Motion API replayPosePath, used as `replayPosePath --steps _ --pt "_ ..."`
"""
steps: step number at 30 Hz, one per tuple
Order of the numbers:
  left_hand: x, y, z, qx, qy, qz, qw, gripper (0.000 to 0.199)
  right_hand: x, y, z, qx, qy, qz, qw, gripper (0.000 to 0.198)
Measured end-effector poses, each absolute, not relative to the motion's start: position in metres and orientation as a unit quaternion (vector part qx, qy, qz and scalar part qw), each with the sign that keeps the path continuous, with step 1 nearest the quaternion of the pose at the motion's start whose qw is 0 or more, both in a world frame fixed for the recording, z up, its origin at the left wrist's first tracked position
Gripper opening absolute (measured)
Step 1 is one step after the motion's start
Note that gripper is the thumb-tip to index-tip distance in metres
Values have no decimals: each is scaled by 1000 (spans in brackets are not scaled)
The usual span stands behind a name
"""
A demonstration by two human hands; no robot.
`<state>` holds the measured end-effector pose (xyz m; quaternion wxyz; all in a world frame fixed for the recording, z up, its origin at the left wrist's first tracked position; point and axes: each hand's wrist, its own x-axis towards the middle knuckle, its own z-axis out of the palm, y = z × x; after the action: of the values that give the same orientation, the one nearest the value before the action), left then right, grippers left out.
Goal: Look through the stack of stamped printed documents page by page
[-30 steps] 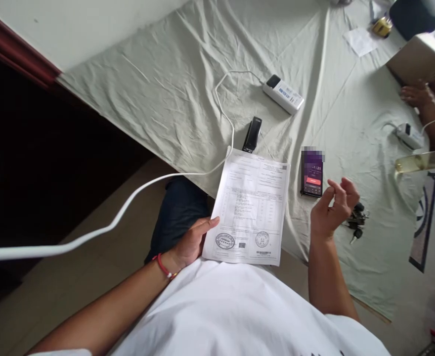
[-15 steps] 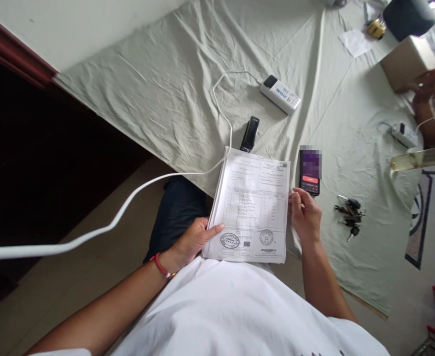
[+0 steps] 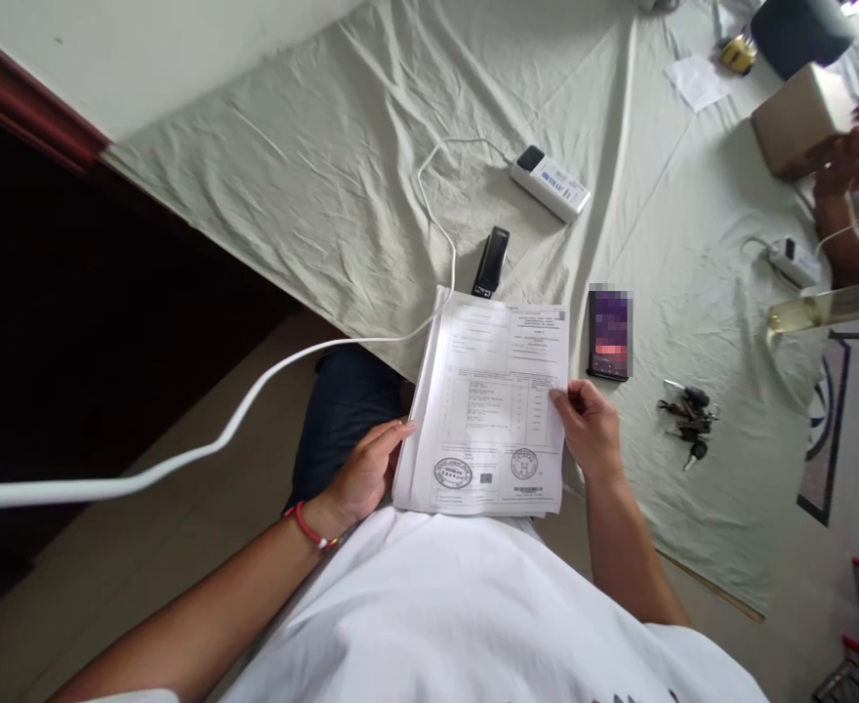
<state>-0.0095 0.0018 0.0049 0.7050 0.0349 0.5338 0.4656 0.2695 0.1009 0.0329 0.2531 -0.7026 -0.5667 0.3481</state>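
A stack of printed paper sheets (image 3: 499, 410) lies tilted at the near table edge, partly against my shirt. Its top sheet carries a table, two round stamps and small codes. My left hand (image 3: 367, 474), with a red bracelet, holds the stack's left edge, thumb along the margin and some fingers hidden. On the opposite side, my right hand (image 3: 592, 425) pinches the right edge between thumb and bent fingers. Just beyond the top edge sits a black stapler (image 3: 491, 262). A phone (image 3: 610, 334) with a blurred screen lies to the right, past my right hand.
A white power strip (image 3: 551, 184) and its cable (image 3: 254, 395) lie on the green tablecloth (image 3: 312, 176). Keys (image 3: 689, 420) rest at right. Farther off are a bottle (image 3: 825, 308), a box (image 3: 799, 122), a yellow tape measure (image 3: 737, 54) and another person's hands (image 3: 850, 161).
My left thumb has slid back from the top sheet to the stack's left margin. My right hand has shifted left onto the right edge. The sheets at left look slightly fanned.
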Motion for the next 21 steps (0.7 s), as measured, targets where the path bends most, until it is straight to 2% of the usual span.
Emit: replayPosePath --steps 4,7,10,13,17,21 --pt "-9 0 4 100 513 435 733 49 264 92 24 -706 -602 262 264 33" --pt "-6 0 2 112 538 453 702 55 260 84 17 -706 -610 219 286 38" --pt "-5 0 0 101 565 459 678 62 258 79 15 -714 -592 229 297 43" --pt "-6 1 1 82 566 462 677 67 260 78 18 -717 -585 267 268 37" --pt "-8 0 6 59 537 471 697 59 266 81 24 -720 -587 290 230 38" --pt "-10 -4 6 65 543 475 689 50 273 83 25 -722 -587 279 237 39"
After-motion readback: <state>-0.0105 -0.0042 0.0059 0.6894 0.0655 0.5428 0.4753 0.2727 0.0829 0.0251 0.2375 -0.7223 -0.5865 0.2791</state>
